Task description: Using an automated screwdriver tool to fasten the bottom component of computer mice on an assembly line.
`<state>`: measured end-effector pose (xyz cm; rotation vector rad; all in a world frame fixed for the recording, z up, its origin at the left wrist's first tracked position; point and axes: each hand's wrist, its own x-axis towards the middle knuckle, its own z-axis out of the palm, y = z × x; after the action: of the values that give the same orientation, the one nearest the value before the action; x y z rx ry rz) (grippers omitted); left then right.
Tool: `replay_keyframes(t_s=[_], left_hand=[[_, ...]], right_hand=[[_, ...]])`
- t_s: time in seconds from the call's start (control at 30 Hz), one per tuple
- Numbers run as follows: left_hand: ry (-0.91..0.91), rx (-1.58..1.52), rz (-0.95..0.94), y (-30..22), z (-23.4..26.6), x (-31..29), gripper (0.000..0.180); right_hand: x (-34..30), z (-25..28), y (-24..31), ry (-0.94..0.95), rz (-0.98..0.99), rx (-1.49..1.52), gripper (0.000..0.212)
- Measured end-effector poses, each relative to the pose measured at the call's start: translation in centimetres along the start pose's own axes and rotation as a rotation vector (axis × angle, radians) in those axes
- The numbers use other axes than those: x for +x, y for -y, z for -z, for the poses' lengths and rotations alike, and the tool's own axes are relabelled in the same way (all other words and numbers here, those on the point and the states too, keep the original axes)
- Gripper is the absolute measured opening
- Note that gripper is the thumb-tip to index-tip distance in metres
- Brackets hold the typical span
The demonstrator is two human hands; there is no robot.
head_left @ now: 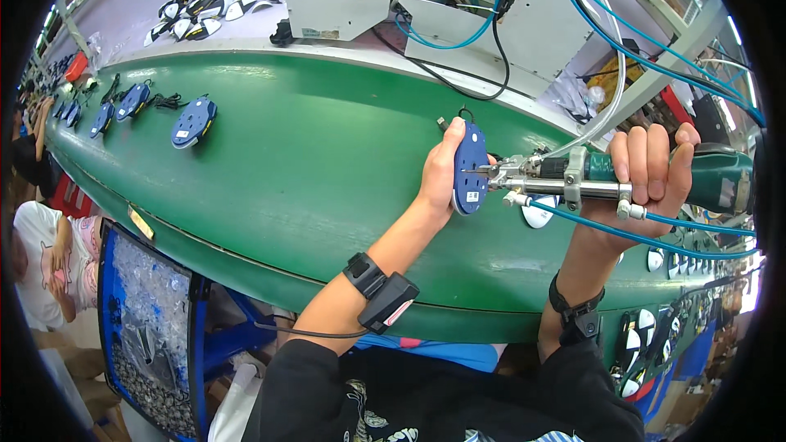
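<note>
1. One blue oval piece (470, 168) is held up over the green counter (311, 180), slightly right of the frame's centre. Its face is dotted with small dark holes, a white label is set near the lower end, and a pale rim is shown at the bottom.
2. At its upper end, a black cable (467, 112) is seen looped.
3. The piece is gripped by the left hand (442, 165), with the fingers clamped on it and partly hidden behind.
4. A green-and-silver powered driver (602, 167) is grasped by the right hand (655, 172), the fingers wrapped round its body. Its slim tip is pointed leftward at the piece's face; whether contact is made cannot be told.
5. The counter's near edge is curved across the lower centre; its far edge is bordered by a white ledge (254, 43).
6. Open room is offered by the broad green stretch between the left hand and the blue units (194, 123) at upper left. At right, space is crossed by blue hoses (696, 226).
</note>
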<state>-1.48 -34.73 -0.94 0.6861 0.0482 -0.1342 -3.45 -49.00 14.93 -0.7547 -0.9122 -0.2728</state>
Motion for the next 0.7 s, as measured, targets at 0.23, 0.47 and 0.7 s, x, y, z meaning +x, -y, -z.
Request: replay_keyframes(t_s=[0.23,0.47,0.7], left_hand=[[0.048,-0.001,0.013,-0.4,0.1,-0.3,0.052],[-0.033,-0.070,0.015,-1.0,-1.1,-0.8,0.052],[-0.233,0.808,-0.312,-0.6,1.7,1.2,0.062]], right_hand=[[0.1,-0.2,-0.2,0.004,-0.011,-0.007,0.013],[-0.4,0.2,-0.8,0.067,0.025,0.019,0.003],[0.7,-1.7,4.0,-0.301,-0.039,-0.345,0.023]])
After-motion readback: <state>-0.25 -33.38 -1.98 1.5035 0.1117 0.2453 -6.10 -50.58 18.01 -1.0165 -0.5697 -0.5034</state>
